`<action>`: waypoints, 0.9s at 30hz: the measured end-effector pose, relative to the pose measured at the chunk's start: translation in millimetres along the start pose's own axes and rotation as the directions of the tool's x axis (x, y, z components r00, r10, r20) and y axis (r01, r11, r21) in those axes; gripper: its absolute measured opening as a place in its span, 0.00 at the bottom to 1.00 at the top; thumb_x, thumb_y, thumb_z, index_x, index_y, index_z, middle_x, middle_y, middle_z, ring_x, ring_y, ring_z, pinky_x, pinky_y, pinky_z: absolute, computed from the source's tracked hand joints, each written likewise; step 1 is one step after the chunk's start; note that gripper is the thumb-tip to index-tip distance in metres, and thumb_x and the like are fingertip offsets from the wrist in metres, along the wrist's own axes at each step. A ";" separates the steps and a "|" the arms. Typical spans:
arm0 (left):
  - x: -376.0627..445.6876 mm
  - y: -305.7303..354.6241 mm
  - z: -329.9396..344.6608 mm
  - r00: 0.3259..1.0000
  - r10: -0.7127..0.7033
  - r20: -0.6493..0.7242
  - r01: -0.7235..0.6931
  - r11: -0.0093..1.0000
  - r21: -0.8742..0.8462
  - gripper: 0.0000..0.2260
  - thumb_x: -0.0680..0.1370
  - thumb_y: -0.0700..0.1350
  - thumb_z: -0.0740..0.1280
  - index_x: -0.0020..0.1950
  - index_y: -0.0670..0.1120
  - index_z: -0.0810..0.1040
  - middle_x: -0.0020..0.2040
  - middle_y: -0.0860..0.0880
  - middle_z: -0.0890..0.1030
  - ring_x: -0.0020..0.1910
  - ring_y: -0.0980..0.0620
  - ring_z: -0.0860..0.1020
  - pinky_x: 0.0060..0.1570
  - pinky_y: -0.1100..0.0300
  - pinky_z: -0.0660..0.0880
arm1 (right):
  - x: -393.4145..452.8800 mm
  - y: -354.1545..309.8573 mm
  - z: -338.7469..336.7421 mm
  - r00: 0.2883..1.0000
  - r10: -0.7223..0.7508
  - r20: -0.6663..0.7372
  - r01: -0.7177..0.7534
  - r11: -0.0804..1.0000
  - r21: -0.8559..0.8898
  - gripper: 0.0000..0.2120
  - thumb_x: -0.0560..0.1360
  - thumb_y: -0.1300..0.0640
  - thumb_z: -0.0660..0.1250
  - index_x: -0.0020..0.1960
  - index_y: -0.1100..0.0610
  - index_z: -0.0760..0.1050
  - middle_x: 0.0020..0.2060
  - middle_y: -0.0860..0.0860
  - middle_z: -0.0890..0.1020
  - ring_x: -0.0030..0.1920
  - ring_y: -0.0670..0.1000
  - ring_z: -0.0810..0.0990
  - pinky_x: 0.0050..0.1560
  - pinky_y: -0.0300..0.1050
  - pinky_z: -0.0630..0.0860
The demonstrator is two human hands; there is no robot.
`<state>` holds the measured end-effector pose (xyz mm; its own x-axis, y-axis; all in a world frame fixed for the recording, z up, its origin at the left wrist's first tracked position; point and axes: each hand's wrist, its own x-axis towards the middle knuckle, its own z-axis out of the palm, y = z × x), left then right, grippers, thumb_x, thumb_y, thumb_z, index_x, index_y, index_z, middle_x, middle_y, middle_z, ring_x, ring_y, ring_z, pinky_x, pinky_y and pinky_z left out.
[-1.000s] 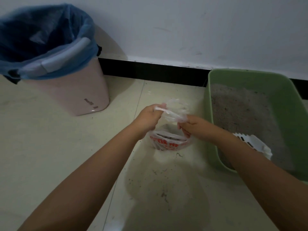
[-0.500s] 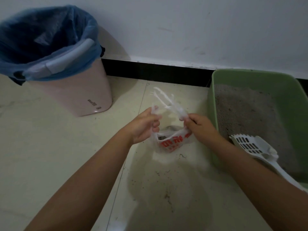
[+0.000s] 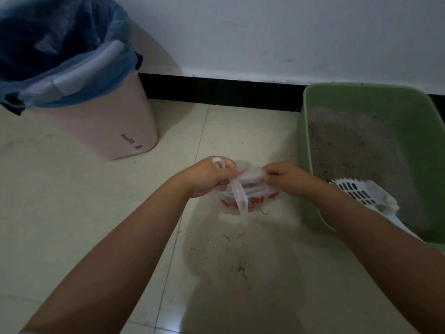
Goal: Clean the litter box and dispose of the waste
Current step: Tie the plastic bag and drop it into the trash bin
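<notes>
**Gripping bag handles over the tile floor**

Pinching the thin handles of the bag [image 3: 243, 201] with both hands, between bin and litter box. Curling the left hand [image 3: 212, 175] round one handle, with a loop of it sticking up past the knuckles and a loose strip trailing down in front of the bag. Clamping the right hand [image 3: 286, 178] on the other handle, fingers bent tight at the plastic. Stretching a flattened band of plastic between the two hands, near each other but not touching. Hanging below them, low over the floor [image 3: 72, 225]: the body of the bag, clear white with red print, contents too dim to make out.

Sitting just right of the bag: the green litter box [image 3: 305, 131], holding grey litter [image 3: 349, 145] spread across its bottom. Lying in the near part of the box: a white slotted scoop [image 3: 356, 191], head on the litter, handle running toward the near wall and partly hiding behind the right forearm.

Standing well to the left, against the wall [image 3: 265, 32]: a pink bin [image 3: 101, 126], lined with a blue liner [image 3: 72, 59] folded over the rim, mouth open. Showing on the tiles near the bag: scattered dark specks and grit.
</notes>
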<state>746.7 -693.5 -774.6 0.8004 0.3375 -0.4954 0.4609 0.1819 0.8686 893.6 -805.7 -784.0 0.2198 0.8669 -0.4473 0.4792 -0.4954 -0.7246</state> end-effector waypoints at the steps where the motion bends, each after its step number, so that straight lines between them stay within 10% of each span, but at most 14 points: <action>1: -0.5 0.2 0.3 0.999 0.000 -0.037 0.004 0.992 0.123 0.12 0.77 0.37 0.64 0.33 0.42 0.71 0.31 0.50 0.73 0.27 0.57 0.68 0.25 0.70 0.65 | -0.2 2.4 -1.9 0.999 0.007 -0.038 -0.005 0.998 0.066 0.11 0.77 0.70 0.57 0.55 0.67 0.76 0.38 0.52 0.74 0.41 0.50 0.73 0.35 0.30 0.68; 6: 0.5 7.9 4.4 0.964 0.149 -0.219 -0.117 0.981 0.152 0.12 0.74 0.33 0.67 0.33 0.45 0.71 0.37 0.48 0.77 0.25 0.64 0.74 0.26 0.72 0.69 | -3.6 6.9 -11.1 0.997 -0.068 -0.039 0.077 0.940 0.333 0.16 0.76 0.72 0.58 0.34 0.57 0.74 0.26 0.46 0.77 0.26 0.36 0.75 0.30 0.25 0.70; 17: 5.8 15.4 11.3 0.890 0.401 -0.218 -0.063 0.582 0.811 0.11 0.79 0.40 0.63 0.60 0.43 0.78 0.53 0.44 0.77 0.52 0.48 0.74 0.41 0.69 0.61 | -13.8 4.6 -16.2 0.983 -0.164 0.083 0.125 0.927 0.354 0.10 0.75 0.64 0.62 0.36 0.58 0.76 0.32 0.48 0.78 0.30 0.36 0.77 0.38 0.30 0.74; 22: 7.8 9.8 14.3 0.753 0.384 -0.534 -0.224 0.913 0.340 0.10 0.74 0.29 0.62 0.48 0.38 0.82 0.40 0.53 0.75 0.29 0.67 0.75 0.30 0.76 0.69 | -10.8 1.2 -13.1 0.987 -0.119 0.112 0.054 0.884 0.464 0.07 0.77 0.67 0.60 0.48 0.60 0.75 0.35 0.49 0.81 0.32 0.40 0.81 0.39 0.34 0.78; 27: 4.7 18.7 12.2 0.832 0.200 -0.517 -0.294 0.950 -0.105 0.16 0.74 0.27 0.56 0.36 0.44 0.77 0.24 0.54 0.74 0.26 0.57 0.70 0.31 0.68 0.68 | -6.2 -5.3 -12.1 0.982 0.125 -0.144 -0.011 0.790 0.613 0.11 0.80 0.59 0.54 0.41 0.52 0.70 0.36 0.51 0.76 0.35 0.48 0.75 0.38 0.38 0.73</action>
<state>763.8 -699.8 -760.8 0.5605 0.7946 -0.2334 0.1624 0.1709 0.9718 900.0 -807.7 -771.1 0.3980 0.7970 -0.4544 -0.1448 -0.4345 -0.8890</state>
